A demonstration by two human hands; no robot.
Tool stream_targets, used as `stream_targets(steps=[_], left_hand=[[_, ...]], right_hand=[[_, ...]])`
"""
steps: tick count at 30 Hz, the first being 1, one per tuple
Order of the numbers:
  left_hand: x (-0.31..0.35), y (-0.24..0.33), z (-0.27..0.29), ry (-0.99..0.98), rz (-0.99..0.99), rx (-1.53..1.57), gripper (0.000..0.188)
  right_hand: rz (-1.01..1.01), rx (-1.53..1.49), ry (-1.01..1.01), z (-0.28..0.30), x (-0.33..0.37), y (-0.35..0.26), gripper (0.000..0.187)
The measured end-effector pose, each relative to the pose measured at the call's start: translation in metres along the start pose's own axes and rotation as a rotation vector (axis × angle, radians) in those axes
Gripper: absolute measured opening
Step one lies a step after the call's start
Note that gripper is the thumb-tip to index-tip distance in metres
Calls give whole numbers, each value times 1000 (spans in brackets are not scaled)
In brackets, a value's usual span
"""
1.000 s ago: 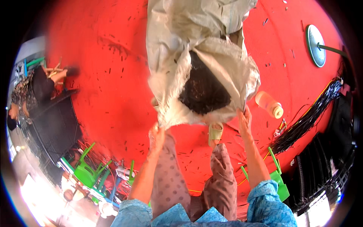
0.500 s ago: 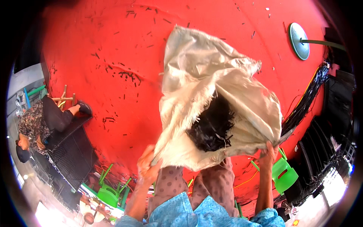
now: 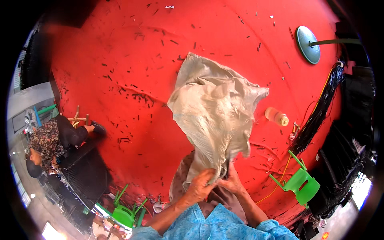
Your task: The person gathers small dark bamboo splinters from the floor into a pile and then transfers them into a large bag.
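A large off-white woven sack (image 3: 214,108) hangs in front of me over a red floor covering (image 3: 132,68). Its mouth is bunched together at the bottom. My left hand (image 3: 201,185) grips the gathered mouth from the left. My right hand (image 3: 231,181) clutches the same bunch from the right, touching the left hand. The dark contents are hidden inside the closed sack. Below the hands are my patterned trousers and blue sleeves.
A spool of pale thread (image 3: 276,116) lies on the red covering right of the sack. A green plastic chair (image 3: 300,182) stands at the right, another green chair (image 3: 126,212) at the lower left. A round metal stand base (image 3: 308,39) is upper right. A seated person (image 3: 54,140) is at the left.
The sack's mouth was held wide open, showing dark material inside. Both hands have come together and gathered the mouth shut. The view has shifted.
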State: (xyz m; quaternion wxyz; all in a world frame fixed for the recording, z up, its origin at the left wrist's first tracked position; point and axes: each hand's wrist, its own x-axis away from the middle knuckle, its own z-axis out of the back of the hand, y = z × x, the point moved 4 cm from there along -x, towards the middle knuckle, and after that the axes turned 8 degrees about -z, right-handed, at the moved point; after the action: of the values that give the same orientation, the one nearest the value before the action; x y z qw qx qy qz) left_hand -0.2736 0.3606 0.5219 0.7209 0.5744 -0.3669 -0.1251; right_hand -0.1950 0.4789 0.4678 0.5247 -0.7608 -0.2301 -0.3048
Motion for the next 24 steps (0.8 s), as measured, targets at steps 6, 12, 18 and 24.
stream_targets(steps=[6,12,18,24], left_hand=[[-2,-5,-12,-140,12,220,13],[72,-183,-49,209,866,1348,59],[82,-188,-51,126,903,790,60],[9,-89,-48,8,693,669,61]], right_hand=[[-152,-308,-16,20,-6,46,23],[-311,-243,-280,9,55,33,27],[-203,-711,-581,8,120,-23,28],[-423,-258,-354,29,121,-28,29]])
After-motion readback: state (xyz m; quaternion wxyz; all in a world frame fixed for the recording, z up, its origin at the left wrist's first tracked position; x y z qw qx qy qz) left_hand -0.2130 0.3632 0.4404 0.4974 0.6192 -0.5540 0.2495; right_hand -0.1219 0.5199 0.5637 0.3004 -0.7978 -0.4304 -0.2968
